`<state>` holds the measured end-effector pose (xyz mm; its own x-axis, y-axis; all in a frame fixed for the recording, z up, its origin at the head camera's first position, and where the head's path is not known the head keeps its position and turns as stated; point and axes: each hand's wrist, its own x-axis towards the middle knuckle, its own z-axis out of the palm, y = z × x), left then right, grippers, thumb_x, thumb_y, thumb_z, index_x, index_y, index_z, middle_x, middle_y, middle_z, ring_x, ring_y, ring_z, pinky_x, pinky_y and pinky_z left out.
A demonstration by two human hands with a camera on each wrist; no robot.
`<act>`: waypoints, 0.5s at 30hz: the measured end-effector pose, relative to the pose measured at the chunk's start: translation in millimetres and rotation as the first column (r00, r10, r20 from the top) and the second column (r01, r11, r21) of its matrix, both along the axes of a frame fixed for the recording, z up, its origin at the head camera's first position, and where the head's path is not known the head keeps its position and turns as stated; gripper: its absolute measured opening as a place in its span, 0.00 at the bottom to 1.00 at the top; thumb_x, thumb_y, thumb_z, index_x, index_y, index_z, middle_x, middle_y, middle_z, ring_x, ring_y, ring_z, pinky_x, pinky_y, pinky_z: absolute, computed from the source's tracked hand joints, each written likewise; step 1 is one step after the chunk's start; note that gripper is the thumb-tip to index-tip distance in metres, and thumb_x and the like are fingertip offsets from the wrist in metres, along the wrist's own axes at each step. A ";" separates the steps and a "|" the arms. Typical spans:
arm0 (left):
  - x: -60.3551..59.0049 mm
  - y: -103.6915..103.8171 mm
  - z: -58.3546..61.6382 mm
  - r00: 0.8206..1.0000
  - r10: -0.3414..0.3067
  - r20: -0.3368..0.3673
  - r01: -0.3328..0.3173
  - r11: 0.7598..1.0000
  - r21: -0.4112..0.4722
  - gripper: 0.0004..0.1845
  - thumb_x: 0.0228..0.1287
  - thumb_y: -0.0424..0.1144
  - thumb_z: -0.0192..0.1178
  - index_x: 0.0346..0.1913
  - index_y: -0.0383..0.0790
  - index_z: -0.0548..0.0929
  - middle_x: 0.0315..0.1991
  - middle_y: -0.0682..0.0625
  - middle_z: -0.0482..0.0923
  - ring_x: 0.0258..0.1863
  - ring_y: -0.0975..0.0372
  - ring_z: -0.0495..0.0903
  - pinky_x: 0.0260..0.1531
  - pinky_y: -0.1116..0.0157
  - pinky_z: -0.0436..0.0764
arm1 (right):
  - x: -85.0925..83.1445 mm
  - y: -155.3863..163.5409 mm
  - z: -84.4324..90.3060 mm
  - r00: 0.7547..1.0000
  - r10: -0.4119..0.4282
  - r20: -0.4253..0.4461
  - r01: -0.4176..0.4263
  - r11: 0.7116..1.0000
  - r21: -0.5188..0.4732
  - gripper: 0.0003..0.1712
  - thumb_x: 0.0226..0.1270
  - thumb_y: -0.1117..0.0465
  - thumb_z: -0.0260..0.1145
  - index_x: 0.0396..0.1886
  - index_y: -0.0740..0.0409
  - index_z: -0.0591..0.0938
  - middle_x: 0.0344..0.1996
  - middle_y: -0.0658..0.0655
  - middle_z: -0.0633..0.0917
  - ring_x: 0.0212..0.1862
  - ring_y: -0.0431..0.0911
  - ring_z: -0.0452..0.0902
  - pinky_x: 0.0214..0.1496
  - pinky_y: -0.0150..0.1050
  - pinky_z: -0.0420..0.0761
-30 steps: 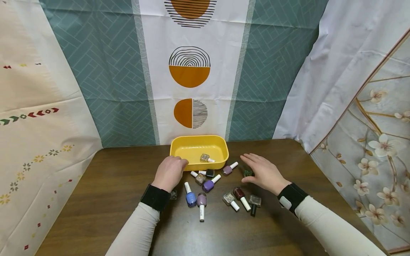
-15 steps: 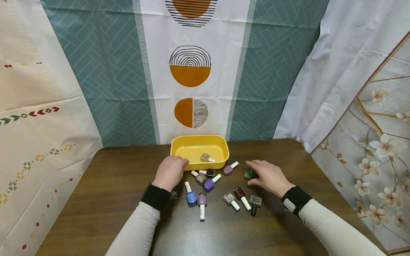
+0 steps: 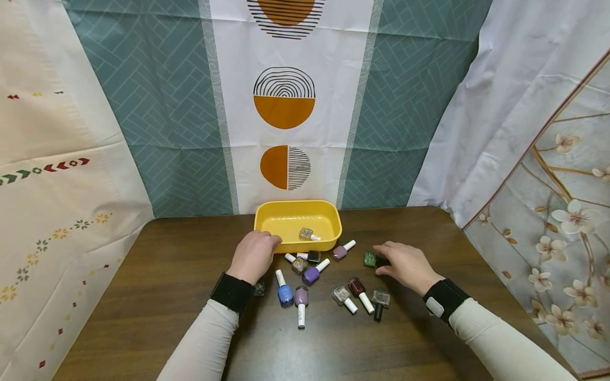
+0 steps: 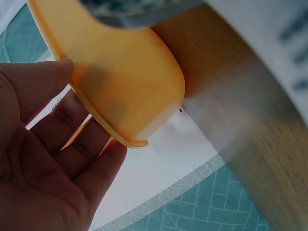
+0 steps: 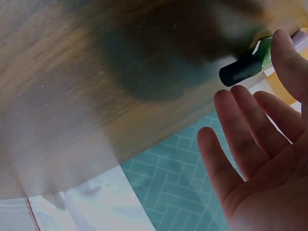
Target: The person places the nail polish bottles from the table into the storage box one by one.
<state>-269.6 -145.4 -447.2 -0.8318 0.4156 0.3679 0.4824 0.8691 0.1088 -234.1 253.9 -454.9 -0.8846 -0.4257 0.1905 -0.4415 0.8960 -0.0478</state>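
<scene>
Lying scattered on the dark wooden worktop point(image 3: 143, 296), nail polish bottles point(image 3: 305, 288) are seen nearest the camera. Beyond them, a green bottle point(image 3: 369, 259) is touched by the thumb of the right hand point(image 3: 405, 266), whose fingers are loosely spread around it. The left hand point(image 3: 252, 256) is rested, fingers relaxed, against the near rim of a yellow tray point(image 3: 329, 241), where one glitter bottle point(image 3: 306, 234) lies.

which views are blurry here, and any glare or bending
Head view: sharp, evenly lit, table edges bowed by the wide lens. Left wrist view: yellow tray soft, tabletop smeared. Right wrist view: wood blurred and shadowed, green bottle fairly clear. No strong glare.
</scene>
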 end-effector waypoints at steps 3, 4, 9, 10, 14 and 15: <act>0.3 0.3 0.6 1.000 0.000 0.001 0.000 1.000 0.002 0.03 0.69 0.29 0.76 0.42 0.39 0.94 0.31 0.46 0.86 0.32 0.51 0.81 0.42 0.54 0.84 | 0.4 1.8 -1.1 1.000 0.004 -0.024 -0.004 1.000 0.009 0.34 0.60 0.52 0.88 0.62 0.62 0.88 0.49 0.57 0.91 0.48 0.55 0.91 0.48 0.56 0.89; 0.4 0.3 0.6 1.000 0.000 -0.002 0.000 1.000 0.003 0.03 0.69 0.29 0.76 0.42 0.39 0.94 0.30 0.46 0.86 0.32 0.51 0.81 0.42 0.54 0.84 | 0.4 2.4 -1.4 1.000 0.003 -0.027 -0.003 1.000 0.010 0.33 0.60 0.53 0.88 0.61 0.61 0.89 0.49 0.56 0.91 0.47 0.55 0.91 0.47 0.56 0.89; 0.4 0.1 -0.5 1.000 -0.008 -0.011 0.008 1.000 0.004 0.03 0.70 0.28 0.75 0.42 0.39 0.94 0.31 0.46 0.86 0.32 0.51 0.82 0.42 0.53 0.84 | 1.2 3.6 -2.9 1.000 0.001 -0.029 -0.001 1.000 0.001 0.26 0.61 0.56 0.87 0.56 0.60 0.91 0.46 0.55 0.92 0.46 0.54 0.91 0.47 0.56 0.89; 0.4 0.1 -0.5 1.000 -0.009 -0.014 0.009 1.000 0.002 0.03 0.69 0.28 0.75 0.41 0.39 0.94 0.30 0.46 0.86 0.32 0.51 0.82 0.42 0.53 0.84 | 1.4 3.9 -3.4 1.000 -0.001 -0.029 0.001 1.000 -0.004 0.24 0.61 0.57 0.87 0.54 0.60 0.91 0.45 0.55 0.92 0.45 0.54 0.90 0.47 0.56 0.89; 0.4 0.2 -0.3 1.000 -0.009 -0.007 0.008 1.000 -0.005 0.04 0.69 0.28 0.75 0.43 0.39 0.94 0.31 0.45 0.86 0.32 0.51 0.82 0.42 0.53 0.84 | 1.5 5.2 -5.7 0.999 -0.010 -0.040 0.009 1.000 -0.021 0.18 0.62 0.59 0.86 0.50 0.58 0.92 0.42 0.53 0.92 0.43 0.53 0.90 0.47 0.56 0.88; 0.1 0.3 -0.3 1.000 -0.006 -0.006 0.006 1.000 -0.007 0.04 0.69 0.28 0.75 0.43 0.39 0.94 0.31 0.46 0.86 0.32 0.51 0.82 0.42 0.53 0.84 | 1.3 5.5 -6.1 0.999 -0.012 -0.045 0.011 1.000 -0.022 0.18 0.62 0.60 0.86 0.49 0.58 0.92 0.42 0.53 0.92 0.43 0.53 0.90 0.47 0.57 0.88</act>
